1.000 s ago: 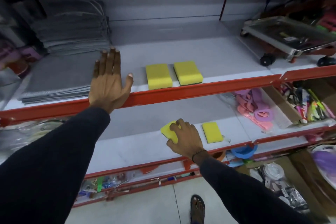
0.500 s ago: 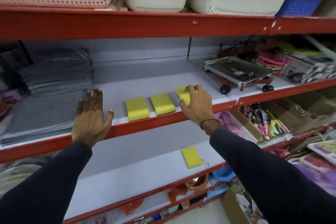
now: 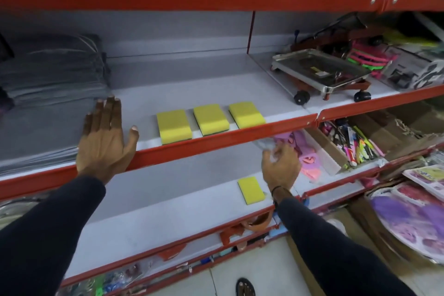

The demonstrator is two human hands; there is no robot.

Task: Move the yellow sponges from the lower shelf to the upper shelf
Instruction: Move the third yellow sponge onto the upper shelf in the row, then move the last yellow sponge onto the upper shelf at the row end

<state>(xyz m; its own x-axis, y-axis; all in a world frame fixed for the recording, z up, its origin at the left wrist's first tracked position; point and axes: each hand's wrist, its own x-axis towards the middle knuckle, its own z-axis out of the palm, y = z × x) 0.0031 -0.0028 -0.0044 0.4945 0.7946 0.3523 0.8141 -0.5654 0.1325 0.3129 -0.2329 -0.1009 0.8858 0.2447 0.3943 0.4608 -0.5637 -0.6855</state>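
Three yellow sponges [image 3: 210, 119] sit in a row near the front edge of the upper shelf [image 3: 216, 138], while a fourth yellow sponge [image 3: 251, 190] lies on the lower shelf [image 3: 168, 202]. The left hand [image 3: 105, 142] rests flat, fingers spread, on the upper shelf's red lip. The right hand [image 3: 280, 167], blurred, empty and loosely curled, hovers just beside the lone sponge.
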